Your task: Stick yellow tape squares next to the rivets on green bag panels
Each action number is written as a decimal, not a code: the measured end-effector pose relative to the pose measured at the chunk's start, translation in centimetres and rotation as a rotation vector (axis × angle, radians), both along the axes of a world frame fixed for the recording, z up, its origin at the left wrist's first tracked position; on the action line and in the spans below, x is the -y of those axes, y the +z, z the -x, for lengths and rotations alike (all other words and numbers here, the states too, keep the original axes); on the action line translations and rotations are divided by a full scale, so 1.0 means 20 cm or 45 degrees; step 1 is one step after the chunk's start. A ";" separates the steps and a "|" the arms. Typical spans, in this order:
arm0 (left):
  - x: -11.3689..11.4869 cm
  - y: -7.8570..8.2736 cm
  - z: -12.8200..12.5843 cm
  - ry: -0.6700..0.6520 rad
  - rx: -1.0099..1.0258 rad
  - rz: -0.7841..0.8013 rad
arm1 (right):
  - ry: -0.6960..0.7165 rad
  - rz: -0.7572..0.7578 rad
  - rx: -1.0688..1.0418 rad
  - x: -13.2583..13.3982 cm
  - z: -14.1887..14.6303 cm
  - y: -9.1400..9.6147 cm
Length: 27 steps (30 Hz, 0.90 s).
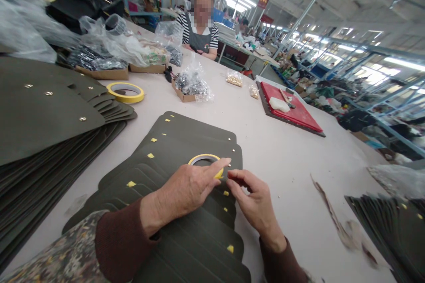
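Observation:
Over a fanned-out stack of dark olive panels (195, 135), my left hand (184, 188) grips a roll of yellow tape (203, 157), its index finger stretched along the ring. Close to the roll's right side, my right hand (255, 201) is closed with thumb and fingertips together. Whatever is between those fingertips is too small to make out. Small yellow tape pieces (150, 155) stick to the panels along their left side, and more lie along the right. Metal studs (233, 151) show near the upper right corners.
Another tape roll (125, 93) lies beside a tall pile of dark panels (43, 97) at left. Behind are a bagged box of small parts (191, 84) and a red board (292, 108). More panels (388, 225) stand at right. A person (199, 26) sits across the table.

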<state>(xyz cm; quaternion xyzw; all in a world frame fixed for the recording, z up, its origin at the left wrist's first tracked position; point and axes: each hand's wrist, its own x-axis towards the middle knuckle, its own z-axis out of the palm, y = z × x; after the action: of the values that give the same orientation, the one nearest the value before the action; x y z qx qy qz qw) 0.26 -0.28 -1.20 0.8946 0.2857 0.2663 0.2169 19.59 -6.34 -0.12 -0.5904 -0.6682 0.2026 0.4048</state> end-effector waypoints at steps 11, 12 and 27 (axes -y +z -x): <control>0.02 0.01 -0.01 0.040 -0.084 0.055 | 0.033 -0.437 0.328 -0.01 0.09 -0.06; 0.02 0.01 -0.01 0.041 -0.087 0.055 | 0.013 -0.447 0.334 -0.01 0.09 -0.06; 0.03 0.00 -0.04 0.117 -0.366 -0.187 | -0.415 0.473 -0.626 -0.13 -0.08 -0.10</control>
<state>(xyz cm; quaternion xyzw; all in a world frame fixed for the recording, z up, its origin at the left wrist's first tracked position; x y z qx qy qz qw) 1.04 -0.87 -1.17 0.9229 0.3343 0.1655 0.0953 21.16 -3.68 -2.22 -0.6865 -0.3991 0.3898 0.4663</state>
